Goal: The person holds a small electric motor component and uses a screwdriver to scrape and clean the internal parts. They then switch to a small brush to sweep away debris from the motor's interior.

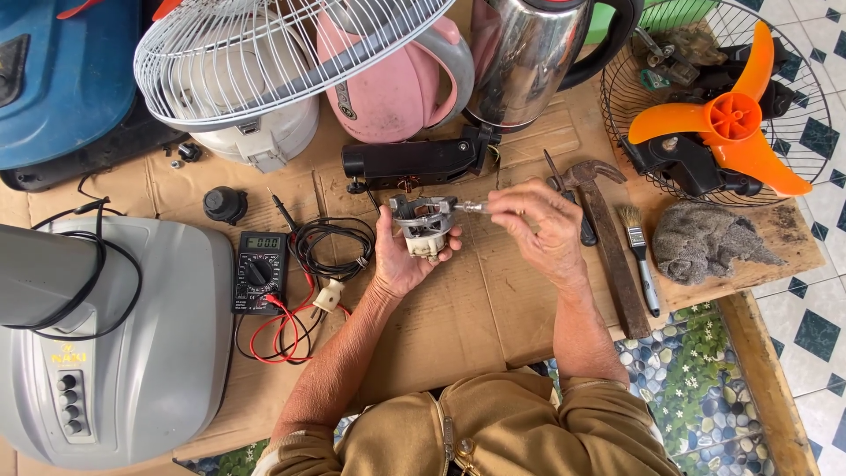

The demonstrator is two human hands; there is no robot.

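Note:
My left hand [401, 260] holds a small grey fan motor [425, 225] above the cardboard sheet [476, 308], with the fingers wrapped around its body. My right hand [539, 227] pinches the motor's metal shaft [471, 206], which sticks out to the right. Just behind the motor lies a black motor housing [414, 161].
A multimeter [259, 271] with red and black leads lies left of my hands. A hammer [606, 238], a paintbrush [639, 256] and a grey rag [705, 242] lie to the right. A wire fan guard [273, 53], pink kettle [397, 84], steel kettle [520, 62] and orange fan blade [731, 119] stand behind. Grey fan base [132, 353] at left.

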